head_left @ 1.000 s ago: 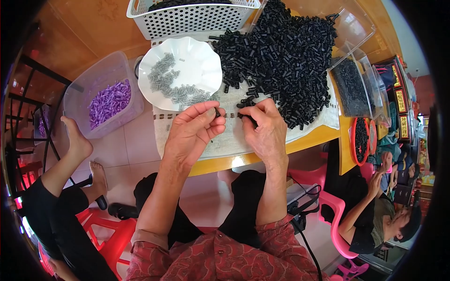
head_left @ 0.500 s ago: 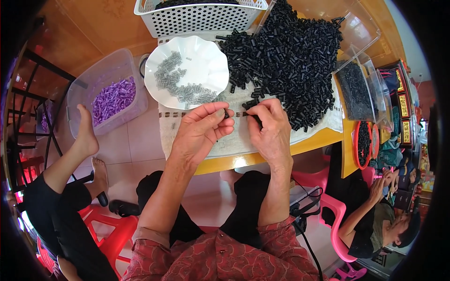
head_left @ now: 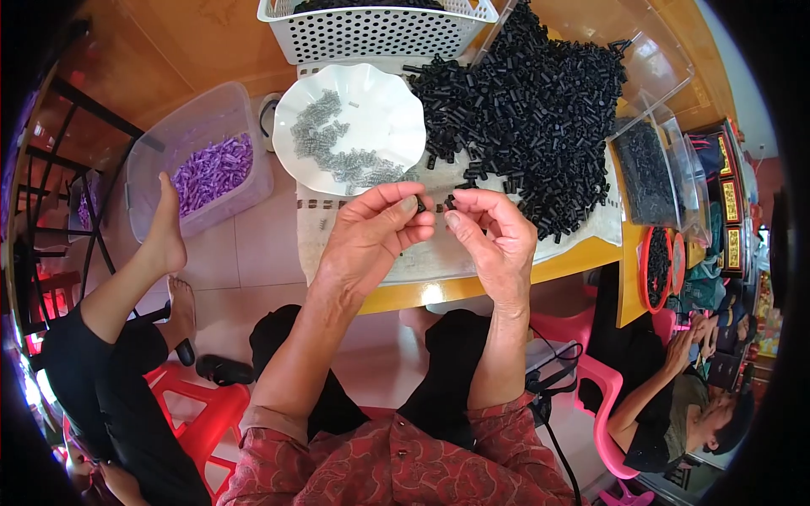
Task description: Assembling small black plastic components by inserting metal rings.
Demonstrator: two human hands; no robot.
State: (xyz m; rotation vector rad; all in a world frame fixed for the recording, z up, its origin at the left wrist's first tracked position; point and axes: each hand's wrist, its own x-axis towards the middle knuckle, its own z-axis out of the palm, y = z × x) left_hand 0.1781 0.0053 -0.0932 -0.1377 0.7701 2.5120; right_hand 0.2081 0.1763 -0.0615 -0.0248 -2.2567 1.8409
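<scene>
My left hand (head_left: 371, 232) pinches a small black plastic piece (head_left: 421, 205) between thumb and fingers, in front of the white plate. Close beside it, my right hand (head_left: 498, 240) holds another small black part (head_left: 450, 202) at its fingertips; the two pieces are a little apart. Small metal springs (head_left: 363, 167) lie spread over the left and lower part of a white wavy-rimmed plate (head_left: 396, 110). A big heap of short black plastic tubes (head_left: 540, 110) covers the table to the right of the plate. Under the plate and heap is a pale cloth (head_left: 337, 253).
A white perforated basket (head_left: 380, 38) stands behind the plate. A clear tub (head_left: 152, 169) of purple pieces (head_left: 211, 173) sits at the left. To the right are a clear box (head_left: 645, 169) and a red basket (head_left: 648, 291) of black parts. Other people sit on both sides.
My right hand has lifted from the edge of the heap with a small black part and turned toward my left hand. The left hand keeps its piece.
</scene>
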